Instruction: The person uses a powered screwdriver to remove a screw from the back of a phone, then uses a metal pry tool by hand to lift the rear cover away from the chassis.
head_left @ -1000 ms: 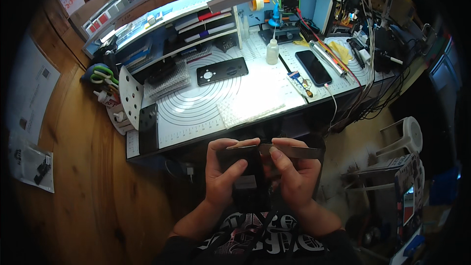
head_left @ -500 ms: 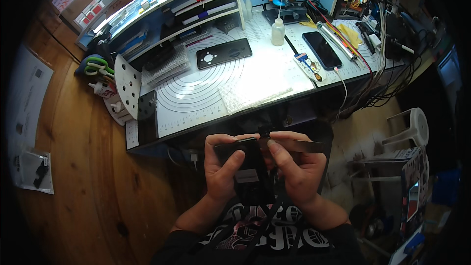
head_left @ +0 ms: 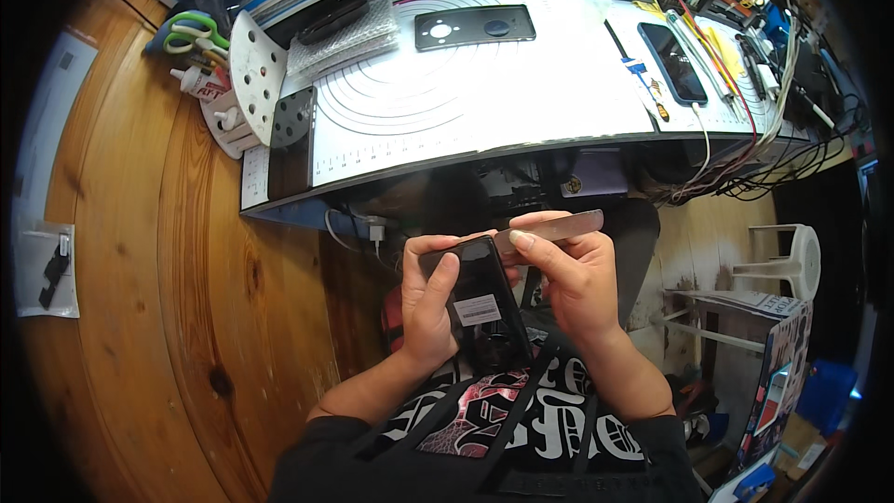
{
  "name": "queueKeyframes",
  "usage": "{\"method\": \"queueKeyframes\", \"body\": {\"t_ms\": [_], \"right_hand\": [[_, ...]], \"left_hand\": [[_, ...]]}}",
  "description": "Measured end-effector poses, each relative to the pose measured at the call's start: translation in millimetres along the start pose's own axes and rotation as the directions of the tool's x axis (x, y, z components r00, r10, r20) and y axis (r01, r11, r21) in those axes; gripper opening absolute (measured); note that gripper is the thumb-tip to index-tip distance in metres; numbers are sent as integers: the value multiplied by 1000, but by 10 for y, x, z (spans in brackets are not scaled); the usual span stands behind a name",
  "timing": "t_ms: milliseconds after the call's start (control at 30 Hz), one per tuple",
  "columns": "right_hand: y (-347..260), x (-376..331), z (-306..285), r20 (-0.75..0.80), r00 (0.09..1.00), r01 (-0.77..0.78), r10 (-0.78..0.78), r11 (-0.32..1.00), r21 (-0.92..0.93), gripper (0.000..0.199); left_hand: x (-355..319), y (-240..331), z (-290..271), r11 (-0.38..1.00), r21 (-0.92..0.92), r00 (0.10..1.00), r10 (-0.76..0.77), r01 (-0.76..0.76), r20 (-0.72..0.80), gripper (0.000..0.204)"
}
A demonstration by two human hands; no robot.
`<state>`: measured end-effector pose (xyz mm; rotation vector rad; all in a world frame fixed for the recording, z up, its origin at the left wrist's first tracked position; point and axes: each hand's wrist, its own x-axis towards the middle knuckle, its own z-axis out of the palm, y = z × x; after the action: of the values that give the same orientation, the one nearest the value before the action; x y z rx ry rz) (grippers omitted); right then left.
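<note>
A black phone (head_left: 480,272) with a white label on the side facing me is held in front of my chest. My left hand (head_left: 426,303) wraps round its left side, thumb lying on the face and fingers along the top edge. In my right hand (head_left: 582,284) a thin, flat metal blade (head_left: 570,225) is pinched between thumb and fingers. The blade's inner end meets the phone's upper right edge; whether it sits inside the seam I cannot tell. Its free end points up and right.
Beyond my hands stands a bench (head_left: 400,163) with a black phone cover (head_left: 475,28), a dark-screened phone (head_left: 672,63) and bubble wrap (head_left: 345,42). Green-handled scissors (head_left: 197,33) are at its left end. Cables (head_left: 745,182) hang at the right, near a white stool (head_left: 792,261).
My view has tilted down, so the bench sits higher in the picture. The blade's free end has swung from roughly level to slanting upward. Both hands keep their hold.
</note>
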<state>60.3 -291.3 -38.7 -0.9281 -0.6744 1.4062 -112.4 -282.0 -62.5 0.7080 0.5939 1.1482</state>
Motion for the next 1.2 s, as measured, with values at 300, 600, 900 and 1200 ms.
{"method": "queueKeyframes", "body": {"t_ms": [300, 600, 900, 1200], "right_hand": [[32, -14, 76, 19, 999, 42, -42, 999, -15, 20], [-79, -71, 176, 26, 991, 134, -132, 984, -118, 18], [-261, 97, 49, 138, 988, -50, 69, 990, -135, 18], [-232, 105, 13, 192, 979, -46, 63, 995, -88, 17]], "left_hand": [[122, 328, -140, 954, 295, 999, 47, -50, 19, 25], [92, 382, -2, 908, 403, 993, 98, -116, 65, 19], [93, 354, 33, 914, 378, 988, 124, -150, 90, 19], [93, 344, -6, 900, 397, 981, 136, -181, 139, 18]]}}
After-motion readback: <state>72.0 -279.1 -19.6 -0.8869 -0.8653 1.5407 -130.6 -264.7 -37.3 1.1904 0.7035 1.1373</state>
